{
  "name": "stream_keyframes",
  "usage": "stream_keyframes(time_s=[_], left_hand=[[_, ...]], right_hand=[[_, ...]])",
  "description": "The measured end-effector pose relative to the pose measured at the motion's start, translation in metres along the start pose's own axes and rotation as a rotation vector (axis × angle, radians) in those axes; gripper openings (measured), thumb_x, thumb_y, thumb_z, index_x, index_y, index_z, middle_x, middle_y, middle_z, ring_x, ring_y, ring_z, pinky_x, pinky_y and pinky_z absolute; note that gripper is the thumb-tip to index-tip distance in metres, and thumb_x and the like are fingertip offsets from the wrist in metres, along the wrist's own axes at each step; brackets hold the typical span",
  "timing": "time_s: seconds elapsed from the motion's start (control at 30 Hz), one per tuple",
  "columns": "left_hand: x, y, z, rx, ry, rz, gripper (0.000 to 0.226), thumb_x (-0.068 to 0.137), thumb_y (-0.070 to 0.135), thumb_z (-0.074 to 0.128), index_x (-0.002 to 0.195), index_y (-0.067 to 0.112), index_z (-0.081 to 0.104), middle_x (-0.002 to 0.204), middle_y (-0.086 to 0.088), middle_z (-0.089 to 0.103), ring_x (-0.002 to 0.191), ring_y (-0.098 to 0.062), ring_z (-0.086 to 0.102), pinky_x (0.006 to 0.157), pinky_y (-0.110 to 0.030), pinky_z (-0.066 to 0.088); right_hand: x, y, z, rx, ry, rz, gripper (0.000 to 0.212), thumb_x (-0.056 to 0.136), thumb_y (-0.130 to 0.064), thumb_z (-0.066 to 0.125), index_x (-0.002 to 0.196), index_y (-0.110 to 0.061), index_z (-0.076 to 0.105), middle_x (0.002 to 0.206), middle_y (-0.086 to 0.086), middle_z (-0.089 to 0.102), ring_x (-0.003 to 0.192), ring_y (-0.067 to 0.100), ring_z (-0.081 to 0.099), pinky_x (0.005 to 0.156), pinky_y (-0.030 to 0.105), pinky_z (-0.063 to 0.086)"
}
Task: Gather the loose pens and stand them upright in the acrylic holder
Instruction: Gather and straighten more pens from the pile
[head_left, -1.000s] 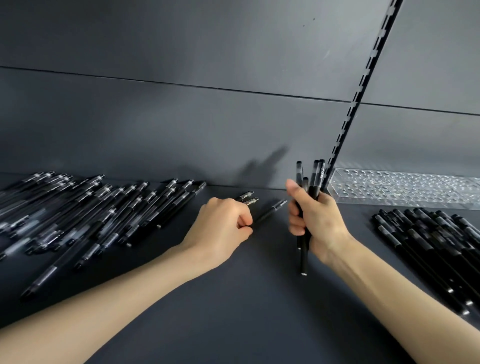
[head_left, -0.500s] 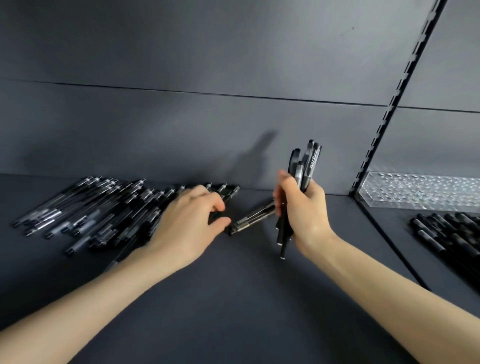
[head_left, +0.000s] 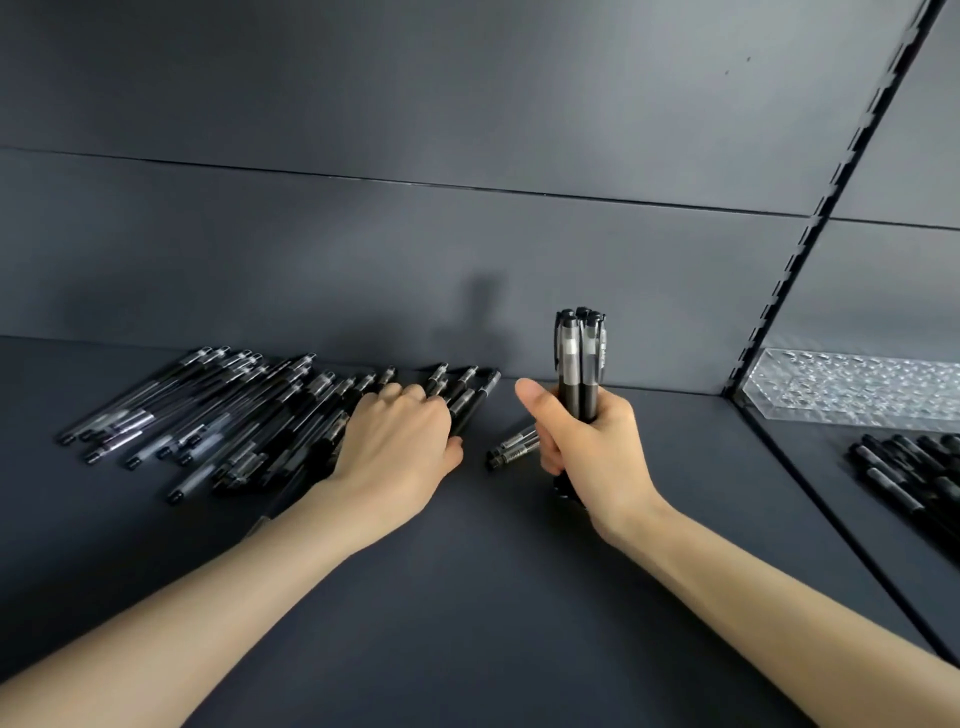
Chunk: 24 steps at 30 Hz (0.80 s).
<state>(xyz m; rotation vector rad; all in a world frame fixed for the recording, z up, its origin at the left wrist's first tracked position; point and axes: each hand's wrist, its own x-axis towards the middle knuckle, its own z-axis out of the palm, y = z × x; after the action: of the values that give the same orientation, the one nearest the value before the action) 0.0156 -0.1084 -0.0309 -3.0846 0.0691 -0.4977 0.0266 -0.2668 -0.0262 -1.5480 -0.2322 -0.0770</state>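
Several slim black pens (head_left: 579, 369) bundled upright.

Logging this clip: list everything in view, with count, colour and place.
pen pile: many, black and clear, flat on shelf, left
pen bundle: several, black, held upright, centre
stray pens: two, black, flat, left of bundle
acrylic holder: one, clear, far right by wall
more pens: several, black, flat before holder
shelf: one, dark grey
slotted rail: one, black, back wall, right
left hand: rests on pile's right edge
right hand: grips bundle
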Motion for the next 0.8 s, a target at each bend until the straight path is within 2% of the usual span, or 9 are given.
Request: stream_keyframes(time_s=[0.1, 0.23, 0.33, 0.37, 0.43, 0.5, 0.6, 0.7, 0.8], left_hand=[[-0.002, -0.005, -0.004, -0.133, 0.026, -0.029, 0.027, 0.096, 0.039, 0.045, 0.093, 0.015, 0.057, 0.096, 0.0, 0.059, 0.098, -0.021, 0.056, 0.077, -0.027, 0.036], [-0.012, -0.006, -0.014, -0.709, -0.002, -0.018, 0.023, 0.092, 0.036, 0.056, 0.077, 0.017, 0.057, 0.06, 0.011, 0.051, 0.055, -0.003, 0.046, 0.054, -0.017, 0.032], [-0.016, 0.0, -0.018, -0.882, -0.141, 0.107, 0.021, 0.089, 0.035, 0.059, 0.077, 0.019, 0.061, 0.057, 0.014, 0.051, 0.053, -0.001, 0.043, 0.054, -0.014, 0.033], [-0.015, -0.002, -0.017, -0.877, -0.155, 0.12, 0.022, 0.088, 0.037, 0.06, 0.077, 0.018, 0.063, 0.06, 0.012, 0.052, 0.054, -0.002, 0.042, 0.054, -0.015, 0.033], [-0.01, -0.013, -0.014, -0.802, -0.095, 0.079, 0.025, 0.083, 0.043, 0.064, 0.075, 0.019, 0.064, 0.068, 0.011, 0.055, 0.057, -0.003, 0.045, 0.057, -0.016, 0.036], [-0.007, -0.025, -0.011, -0.572, -0.034, 0.03, 0.027, 0.079, 0.05, 0.066, 0.081, 0.024, 0.058, 0.078, 0.013, 0.053, 0.065, -0.002, 0.047, 0.065, -0.022, 0.039], [-0.007, -0.032, -0.009, -0.348, -0.119, -0.002, 0.027, 0.083, 0.05, 0.063, 0.088, 0.026, 0.051, 0.081, 0.014, 0.046, 0.07, -0.005, 0.047, 0.064, -0.023, 0.038], [-0.006, -0.026, -0.011, -0.284, -0.109, -0.025, 0.021, 0.089, 0.044, 0.058, 0.082, 0.025, 0.053, 0.076, 0.013, 0.044, 0.074, -0.011, 0.048, 0.062, -0.024, 0.033], [-0.007, -0.017, -0.013, -0.149, -0.078, -0.007, 0.021, 0.094, 0.041, 0.05, 0.084, 0.022, 0.051, 0.086, 0.009, 0.05, 0.085, -0.015, 0.049, 0.069, -0.024, 0.031]], right_hand=[[0.004, 0.0, 0.0, 0.021, 0.006, 0.094, 0.035, 0.087, -0.026, 0.067, 0.068, 0.0, 0.053, 0.049, 0.005, 0.037, 0.04, 0.015, 0.028, 0.043, 0.026, 0.028], [0.008, -0.001, 0.0, 0.065, 0.001, 0.172, 0.041, 0.084, -0.029, 0.069, 0.054, -0.011, 0.049, 0.058, 0.016, 0.043, 0.037, 0.016, 0.031, 0.041, 0.026, 0.032], [0.009, -0.002, 0.0, 0.151, 0.007, 0.221, 0.028, 0.085, -0.025, 0.069, 0.073, -0.003, 0.055, 0.051, 0.004, 0.042, 0.036, 0.013, 0.03, 0.038, 0.024, 0.03], [0.01, -0.002, -0.001, 0.152, 0.012, 0.219, 0.026, 0.085, -0.024, 0.068, 0.078, -0.002, 0.056, 0.05, 0.003, 0.041, 0.036, 0.013, 0.03, 0.039, 0.024, 0.031], [0.013, -0.001, -0.002, 0.11, 0.042, 0.209, 0.025, 0.087, -0.024, 0.065, 0.071, -0.008, 0.054, 0.05, 0.002, 0.04, 0.037, 0.013, 0.034, 0.042, 0.024, 0.033], [0.015, -0.001, -0.003, 0.112, 0.065, 0.231, 0.029, 0.089, -0.023, 0.062, 0.064, -0.013, 0.05, 0.053, 0.001, 0.046, 0.042, 0.013, 0.042, 0.047, 0.024, 0.039], [0.015, -0.001, -0.003, 0.25, 0.015, 0.26, 0.023, 0.093, -0.02, 0.058, 0.074, -0.009, 0.052, 0.06, 0.006, 0.059, 0.051, 0.017, 0.056, 0.053, 0.029, 0.051], [0.014, 0.001, -0.003, 0.242, -0.03, 0.228, 0.018, 0.094, -0.019, 0.056, 0.082, -0.006, 0.055, 0.057, 0.006, 0.053, 0.044, 0.016, 0.048, 0.049, 0.029, 0.047], [0.014, 0.002, -0.004, 0.172, -0.053, 0.186, 0.017, 0.093, -0.019, 0.057, 0.083, -0.006, 0.06, 0.052, 0.001, 0.045, 0.042, 0.013, 0.037, 0.047, 0.026, 0.04]])
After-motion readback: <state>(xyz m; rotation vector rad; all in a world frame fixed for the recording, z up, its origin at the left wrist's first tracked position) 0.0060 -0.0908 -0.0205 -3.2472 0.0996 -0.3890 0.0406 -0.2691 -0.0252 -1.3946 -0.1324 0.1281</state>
